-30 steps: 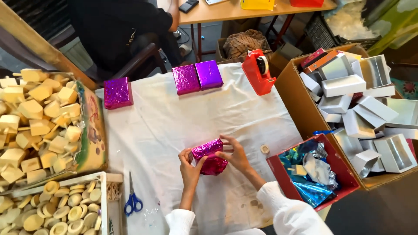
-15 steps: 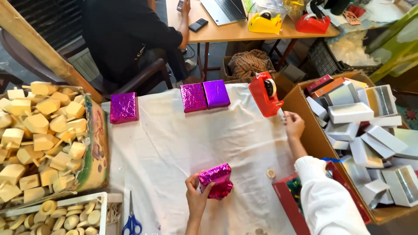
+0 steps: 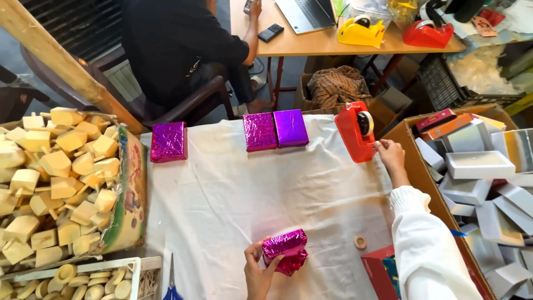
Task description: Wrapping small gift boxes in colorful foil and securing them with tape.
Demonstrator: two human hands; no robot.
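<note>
1. Two bare hands work at a counter (image 3: 233,189) spread with a wrinkled white cloth, seen from above by a head-worn camera.
2. The left hand (image 3: 260,272), at the near edge, has its fingers clamped around a small box half wrapped in shiny magenta foil (image 3: 285,251); loose crinkled foil hangs from the box's underside.
3. The right hand (image 3: 391,156), in a white sleeve, reaches to the far right of the cloth, fingertips touching the base of a red tape dispenser (image 3: 355,130). Whether those fingers are pinching a strip of tape or merely resting there is hard to tell, as the tape would be too thin to see.
4. Judging from this, the step in hand is getting tape to seal the wrap; the next move would call for a short strip torn cleanly and carried to the loose foil while the left hand keeps the folds tight.
5. Three finished parcels lie at the far side of the cloth: one magenta parcel (image 3: 169,141) alone at the left, and a magenta and purple pair (image 3: 276,130) touching side by side. Their foil is glossy and finely creased, the shapes flat and rectangular.
6. A carton of pale wooden blocks (image 3: 61,183) sits at the left, chunky and matt.
7. A large cardboard box of white lidded boxes (image 3: 477,172) stands at the right.
8. Blue-handled scissors (image 3: 172,286) lie near the front edge, and a small tape ring (image 3: 360,242) rests beside the sleeve
</note>
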